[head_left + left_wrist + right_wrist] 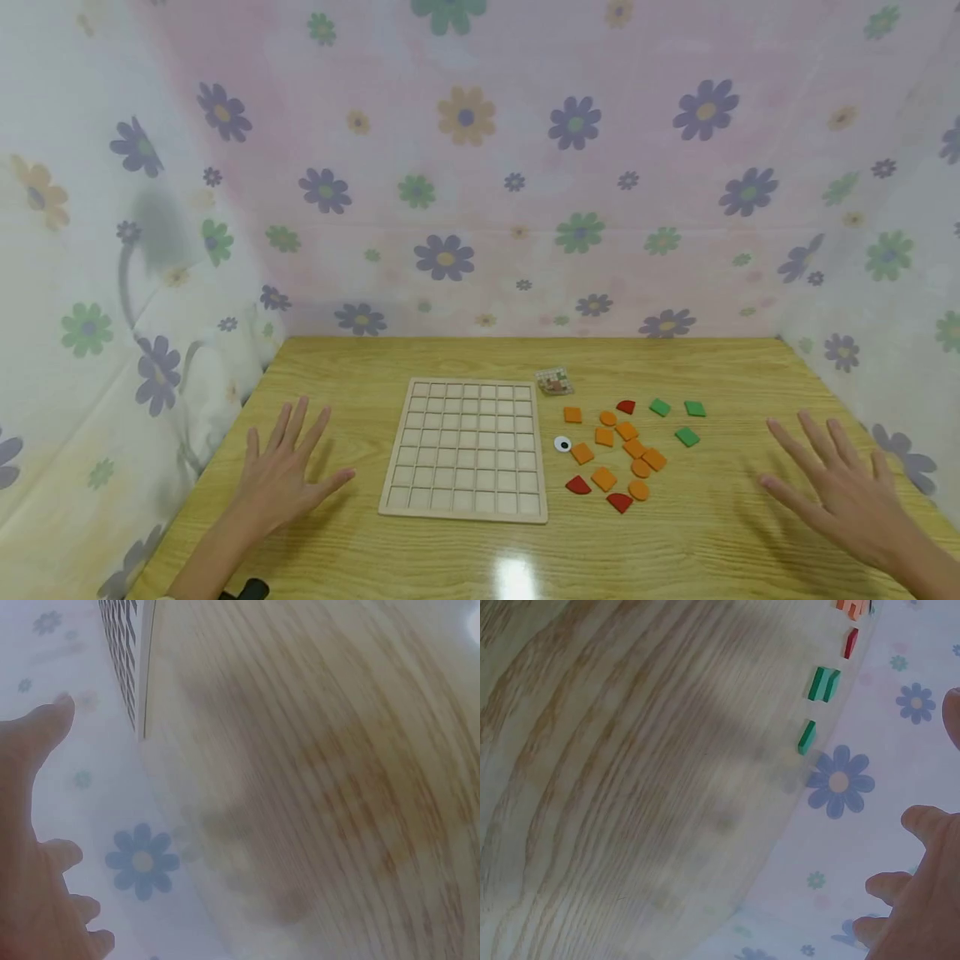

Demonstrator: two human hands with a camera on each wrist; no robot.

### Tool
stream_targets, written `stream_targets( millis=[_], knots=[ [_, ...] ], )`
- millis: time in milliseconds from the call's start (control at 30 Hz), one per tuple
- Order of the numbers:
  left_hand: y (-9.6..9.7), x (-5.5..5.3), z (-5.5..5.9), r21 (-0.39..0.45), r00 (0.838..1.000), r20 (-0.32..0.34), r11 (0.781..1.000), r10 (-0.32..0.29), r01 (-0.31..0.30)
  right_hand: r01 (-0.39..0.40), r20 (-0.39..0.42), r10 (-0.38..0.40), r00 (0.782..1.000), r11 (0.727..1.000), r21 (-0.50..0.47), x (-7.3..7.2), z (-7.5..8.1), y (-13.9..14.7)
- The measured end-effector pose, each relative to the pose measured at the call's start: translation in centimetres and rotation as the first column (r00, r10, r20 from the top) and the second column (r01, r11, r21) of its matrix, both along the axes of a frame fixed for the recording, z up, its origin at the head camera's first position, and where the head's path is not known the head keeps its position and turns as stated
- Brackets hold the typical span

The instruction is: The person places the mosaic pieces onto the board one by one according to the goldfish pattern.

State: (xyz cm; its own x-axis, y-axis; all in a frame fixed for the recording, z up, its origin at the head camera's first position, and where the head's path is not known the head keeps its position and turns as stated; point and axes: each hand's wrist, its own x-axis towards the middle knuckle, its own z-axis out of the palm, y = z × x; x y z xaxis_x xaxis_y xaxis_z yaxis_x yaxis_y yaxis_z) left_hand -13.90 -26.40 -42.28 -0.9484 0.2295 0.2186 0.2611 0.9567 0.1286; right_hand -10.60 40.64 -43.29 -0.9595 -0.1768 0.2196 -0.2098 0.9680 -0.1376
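Observation:
My left hand hovers over the table to the left of a wooden grid board, its fingers spread and holding nothing. On the far right, my right hand is also spread and holds nothing. Between the board and that hand lie loose flat pieces: several orange squares and orange circles, red quarter-circles and green diamonds. A round white eye piece sits by the board's right edge. In the right wrist view, green pieces show beyond the hand.
A small patterned picture card lies at the board's upper right corner. The wooden table is bordered by flowered cloth at the back and both sides. A black object shows by the left wrist.

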Motion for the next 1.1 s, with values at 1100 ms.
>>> stream_targets(
  millis=[1100],
  knots=[
    [1.6,-2.2,-0.4,0.176,0.978,0.083,0.969,-0.193,0.176,-0.250,-0.021,0.255,0.967,0.923,-0.291,-1.2,2.6,-6.8]
  ],
)
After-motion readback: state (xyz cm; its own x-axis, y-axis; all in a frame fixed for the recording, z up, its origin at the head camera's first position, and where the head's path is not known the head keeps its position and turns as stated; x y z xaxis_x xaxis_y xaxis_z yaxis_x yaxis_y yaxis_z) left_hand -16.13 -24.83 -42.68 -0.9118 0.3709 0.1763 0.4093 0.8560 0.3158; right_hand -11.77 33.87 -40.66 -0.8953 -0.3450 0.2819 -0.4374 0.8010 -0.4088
